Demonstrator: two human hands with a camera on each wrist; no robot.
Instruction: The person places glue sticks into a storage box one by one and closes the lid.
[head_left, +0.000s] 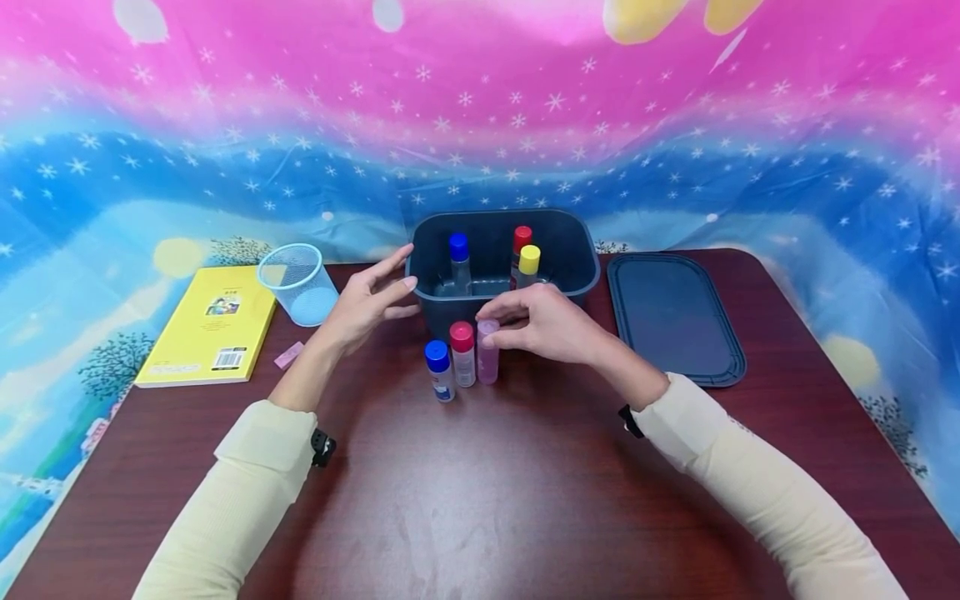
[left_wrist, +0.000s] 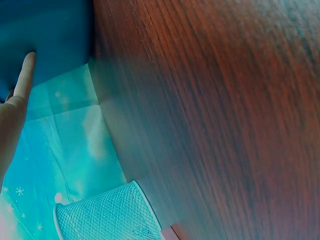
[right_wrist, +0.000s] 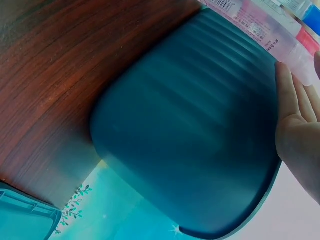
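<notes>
Checking mid-frame, we see right hand point(head_left: 549, 323) pinching pink bottle point(head_left: 488, 365) upright by its top, left hand point(head_left: 366, 302) spread wide, likely steadying bin point(head_left: 444, 313).

Tbl point(head_left: 480, 483) – bin point(head_left: 442, 315), btls point(head_left: 463, 357), lid point(head_left: 677, 321), bk point(head_left: 210, 329)

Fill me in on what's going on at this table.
A person's right hand holds an upright pink bottle in front of a dark bin, beside a red-capped bottle and a blue-capped bottle. The left hand is at the bin's left side. Three more bottles stand inside. A dark lid lies to the right.
</notes>
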